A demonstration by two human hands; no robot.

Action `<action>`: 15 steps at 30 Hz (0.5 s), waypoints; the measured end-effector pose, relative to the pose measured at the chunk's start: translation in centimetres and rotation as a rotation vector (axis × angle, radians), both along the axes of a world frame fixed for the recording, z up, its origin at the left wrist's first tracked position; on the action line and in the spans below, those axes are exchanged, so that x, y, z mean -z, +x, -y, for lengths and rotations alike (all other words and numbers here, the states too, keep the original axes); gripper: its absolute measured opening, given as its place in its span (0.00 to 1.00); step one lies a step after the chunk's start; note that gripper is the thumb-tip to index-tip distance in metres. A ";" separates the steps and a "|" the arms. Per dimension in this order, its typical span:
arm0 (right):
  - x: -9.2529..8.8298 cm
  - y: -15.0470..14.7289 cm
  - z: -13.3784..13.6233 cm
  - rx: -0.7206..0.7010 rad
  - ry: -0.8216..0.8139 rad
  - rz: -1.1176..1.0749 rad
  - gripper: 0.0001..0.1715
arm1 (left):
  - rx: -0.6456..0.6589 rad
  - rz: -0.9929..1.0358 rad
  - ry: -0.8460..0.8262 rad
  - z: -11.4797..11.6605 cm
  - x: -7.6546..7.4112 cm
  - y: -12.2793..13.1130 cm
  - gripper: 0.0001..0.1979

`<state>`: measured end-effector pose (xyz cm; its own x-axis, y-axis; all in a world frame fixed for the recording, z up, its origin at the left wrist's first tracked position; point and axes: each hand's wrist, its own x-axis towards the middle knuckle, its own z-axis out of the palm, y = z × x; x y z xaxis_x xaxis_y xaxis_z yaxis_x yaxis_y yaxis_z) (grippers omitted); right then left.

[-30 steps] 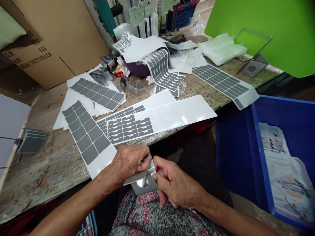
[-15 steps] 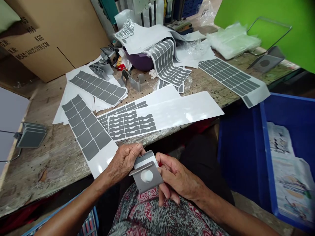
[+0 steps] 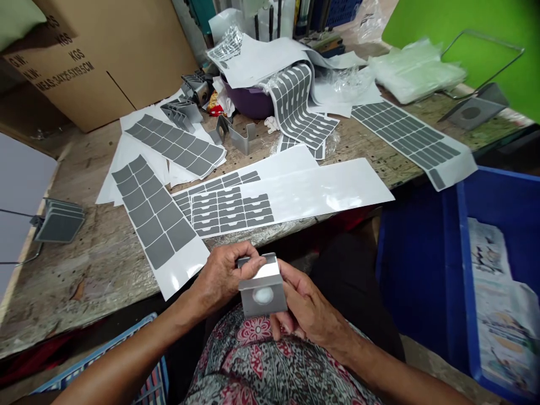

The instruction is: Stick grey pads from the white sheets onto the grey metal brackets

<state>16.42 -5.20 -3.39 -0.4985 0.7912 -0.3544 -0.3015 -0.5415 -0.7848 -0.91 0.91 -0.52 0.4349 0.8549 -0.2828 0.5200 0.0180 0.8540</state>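
Left hand [image 3: 220, 277] and right hand [image 3: 309, 313] both clamped on metal bracket [image 3: 273, 306], just off the workbench [image 3: 97, 270] near edge, over the lap. Left pinches top flap. Suggest: thumb pressure flat, edges square, firm support underneath.

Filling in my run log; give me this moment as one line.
left hand: pinches metal bracket top | right hand: holds its right side | sticker sheets: on workbench

Left hand [image 3: 221, 275] and right hand [image 3: 306, 309] grip a bent metal bracket [image 3: 262, 287] just below the sticker sheets [image 3: 236, 208].
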 end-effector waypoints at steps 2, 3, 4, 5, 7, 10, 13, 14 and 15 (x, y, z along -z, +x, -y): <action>0.0 0.1 -0.1 0.061 0.062 0.034 0.24 | -0.155 0.178 -0.208 0.6 0.1 0.5 0.12; 0.0 0.1 -0.1 0.076 0.080 0.047 0.24 | -0.215 0.267 -0.300 0.9 0.3 0.7 0.13; 0.1 0.2 -0.2 0.084 0.089 0.056 0.24 | -0.269 0.347 -0.376 1.3 0.4 1.0 0.14; 0.1 0.2 -0.2 0.086 0.093 0.064 0.23 | -0.317 0.411 -0.430 1.5 0.6 1.2 0.15; 0.2 0.2 -0.3 0.087 0.096 0.079 0.22 | -0.391 0.485 -0.487 1.9 0.9 1.6 0.17; 0.2 0.0 -0.2 0.106 0.096 0.096 0.22 | -0.430 0.502 -0.512 1.8 1.1 1.8 0.17; 0.2 -0.2 0.0 0.136 0.104 0.111 0.21 | -0.396 0.461 -0.517 1.3 0.8 1.5 0.17; 0.2 -0.2 0.1 0.143 0.111 0.113 0.21 | -0.375 0.441 -0.513 1.1 0.6 1.3 0.17; 0.3 -0.3 0.1 0.146 0.119 0.114 0.21 | -0.353 0.426 -0.505 0.9 0.5 1.2 0.17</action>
